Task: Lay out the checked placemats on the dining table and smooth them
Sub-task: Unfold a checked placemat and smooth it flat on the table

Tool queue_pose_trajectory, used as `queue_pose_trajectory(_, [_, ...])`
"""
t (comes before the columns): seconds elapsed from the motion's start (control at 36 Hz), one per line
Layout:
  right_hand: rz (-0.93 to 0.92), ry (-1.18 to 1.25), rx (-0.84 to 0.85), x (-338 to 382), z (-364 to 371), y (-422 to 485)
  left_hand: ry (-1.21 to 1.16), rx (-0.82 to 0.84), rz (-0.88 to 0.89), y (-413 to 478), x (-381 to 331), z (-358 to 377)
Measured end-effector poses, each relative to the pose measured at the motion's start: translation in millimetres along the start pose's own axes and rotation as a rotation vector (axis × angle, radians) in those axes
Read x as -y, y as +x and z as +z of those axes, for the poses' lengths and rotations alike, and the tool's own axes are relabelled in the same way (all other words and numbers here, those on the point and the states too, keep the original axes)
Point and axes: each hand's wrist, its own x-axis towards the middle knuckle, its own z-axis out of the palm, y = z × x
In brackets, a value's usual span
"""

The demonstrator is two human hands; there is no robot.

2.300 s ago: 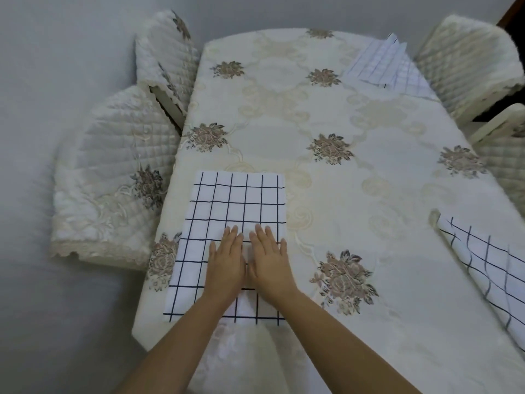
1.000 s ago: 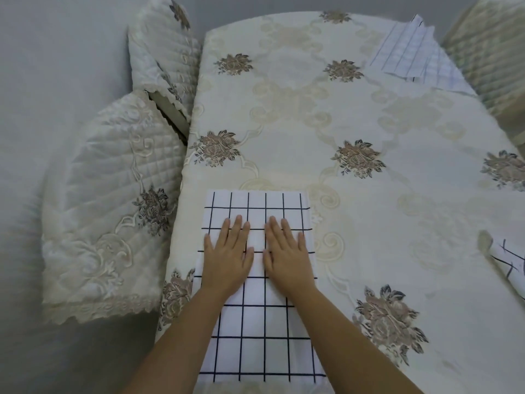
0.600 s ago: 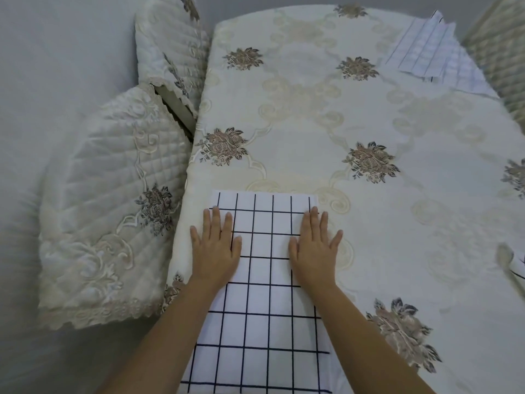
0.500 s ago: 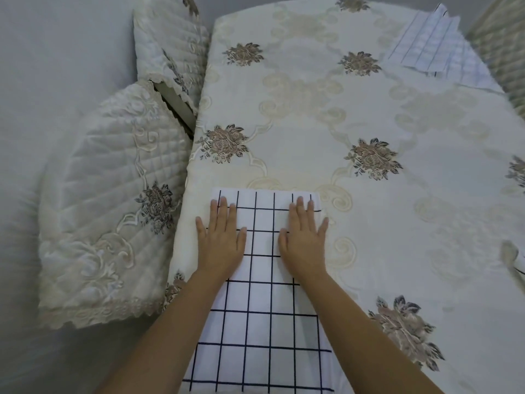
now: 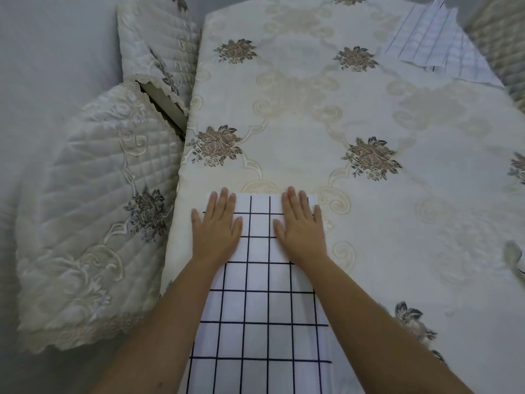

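A white placemat with dark checks [image 5: 260, 308] lies flat on the near left part of the dining table [image 5: 326, 115], which wears a cream cloth with brown flowers. My left hand [image 5: 217, 227] presses flat on the mat's far left corner, fingers straight. My right hand [image 5: 301, 224] presses flat on its far right corner. A second checked placemat [image 5: 437, 44] lies at the far right of the table. At the right edge of the view only a sliver of a third placemat [image 5: 521, 265] shows.
Two chairs in quilted cream covers stand along the table's left side, one near [image 5: 91, 217] and one further back [image 5: 159, 44]. Another covered chair [image 5: 500, 38] stands at the far right. Grey floor lies to the left.
My hands have slid from the middle of the mat apart and up to its far corners. The view has moved closer to the table and to the left.
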Motion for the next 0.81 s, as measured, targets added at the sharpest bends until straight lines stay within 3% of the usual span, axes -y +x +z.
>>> queue_pose_trajectory(0.14, [0.141,-0.027,-0.026,-32.1,-8.6,-5.9,0.017,-0.039,-0.057,-1.9,15.4,-4.5])
queue_pose_trajectory(0.28, [0.159,0.078,0.027,-36.9,-21.3,-6.6,0.03,0.035,-0.185,-5.7,14.5,-12.2])
queue_pose_trajectory(0.39, [0.241,0.235,-0.023,-17.9,-34.4,-9.5,0.011,-0.03,-0.094,-20.9,-3.5,-18.4])
queue_pose_trajectory(0.56, [0.03,0.217,-0.078,37.9,-19.3,-47.4,-0.086,-0.126,0.089,-61.5,-33.5,-8.4])
queue_pose_trajectory(0.64, [-0.026,0.21,-0.021,56.3,2.2,-69.2,-0.077,-0.118,0.136,-80.8,-38.6,6.0])
queue_pose_trajectory(0.69, [-0.024,0.17,0.022,57.7,14.6,-80.1,-0.041,-0.086,0.157,-92.4,-37.6,15.8])
queue_pose_trajectory(0.81, [-0.056,0.038,-0.05,42.7,23.8,-93.2,-0.005,-0.061,0.111,-102.0,-31.3,23.2])
